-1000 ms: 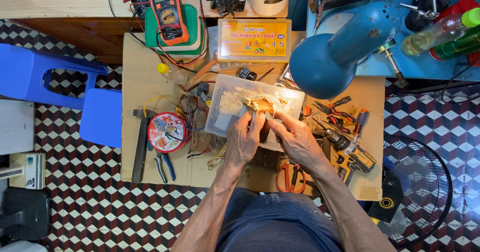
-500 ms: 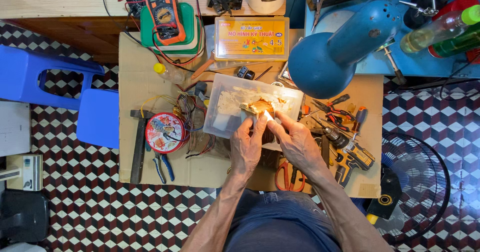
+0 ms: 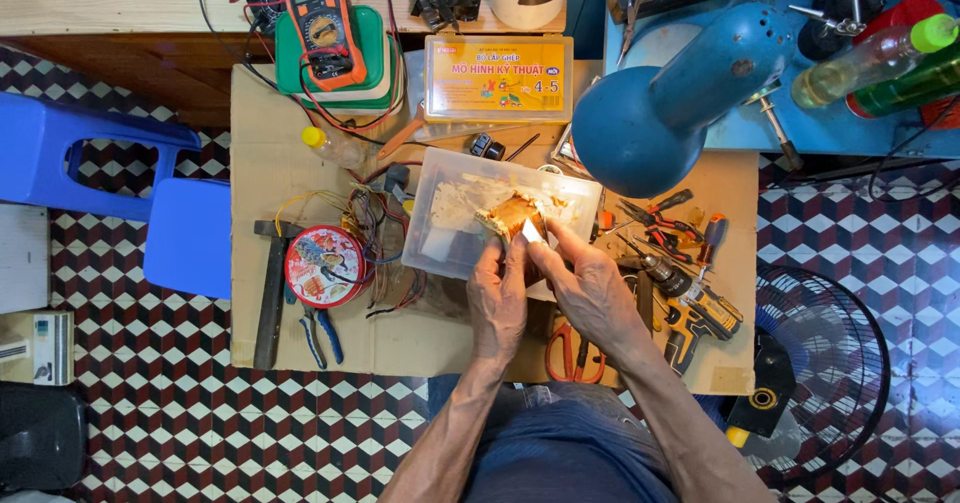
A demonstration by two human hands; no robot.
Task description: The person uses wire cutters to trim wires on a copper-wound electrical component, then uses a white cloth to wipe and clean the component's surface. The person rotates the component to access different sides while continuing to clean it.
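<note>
Both hands, left hand [image 3: 498,298] and right hand [image 3: 590,288], pinching small copper-wound coil [image 3: 515,218] at fingertips, over clear plastic box [image 3: 450,223]

Both forearms bare, rising from the bottom edge and converging toward the middle. Left hand [image 3: 497,298] back-up, wrist straight, fingers [image 3: 500,256] curled forward and pinched together at the tips. Right hand [image 3: 590,288] just beside it, angled inward, thumb and forefinger extended toward the left fingertips, remaining fingers loosely bent. Hands nearly touching at the fingertips, knuckles apart.
</note>
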